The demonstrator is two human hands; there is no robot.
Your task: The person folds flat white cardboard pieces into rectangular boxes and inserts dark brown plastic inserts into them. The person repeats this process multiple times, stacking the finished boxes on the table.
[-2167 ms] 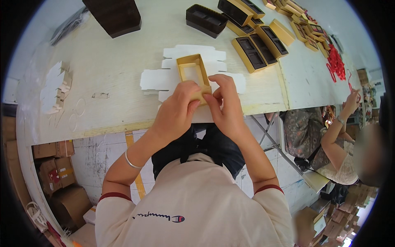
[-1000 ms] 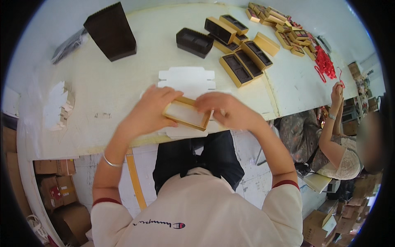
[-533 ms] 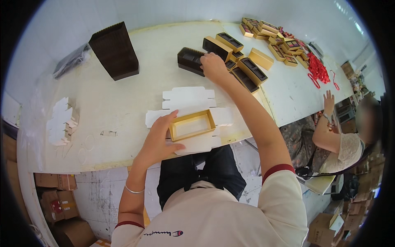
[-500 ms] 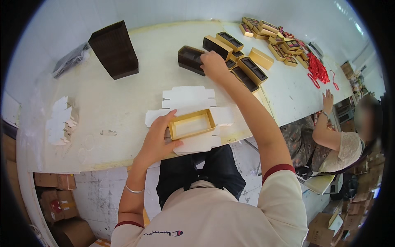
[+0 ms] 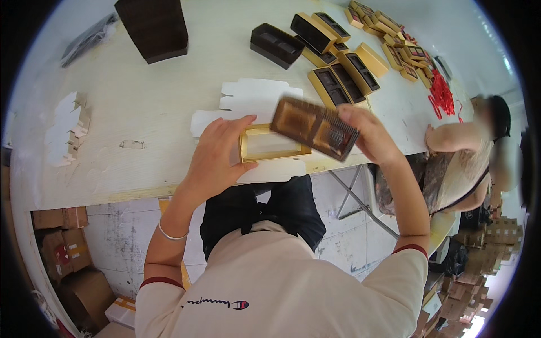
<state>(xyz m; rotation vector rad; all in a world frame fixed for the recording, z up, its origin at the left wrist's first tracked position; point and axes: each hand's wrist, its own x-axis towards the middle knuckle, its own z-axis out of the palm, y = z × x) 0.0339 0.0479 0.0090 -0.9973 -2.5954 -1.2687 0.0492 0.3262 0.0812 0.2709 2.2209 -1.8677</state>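
My left hand (image 5: 217, 151) grips the left end of an open gold box (image 5: 276, 156), its thumb and fingers on either side of the walls. The box lies on flat white die-cut card blanks (image 5: 256, 91) near the table's front edge. In my right hand (image 5: 370, 135) is a brown plastic tray insert (image 5: 310, 127) with two compartments, held tilted by its right end. It hangs over the right part of the gold box and hides some of it. A short stack of dark tray inserts (image 5: 273, 48) stands farther back.
A tall dark stack of trays (image 5: 152, 31) stands at the back left, and folded white card pieces (image 5: 66, 132) lie at the far left. Gold boxes with dark inserts (image 5: 329, 84) sit behind my right hand. Beyond are filled boxes, red ribbons (image 5: 442, 93) and a seated person (image 5: 459, 146).
My right hand has come back from the short dark stack toward me with a tray insert in it. My left hand stays at the gold box. The view has tipped downward.
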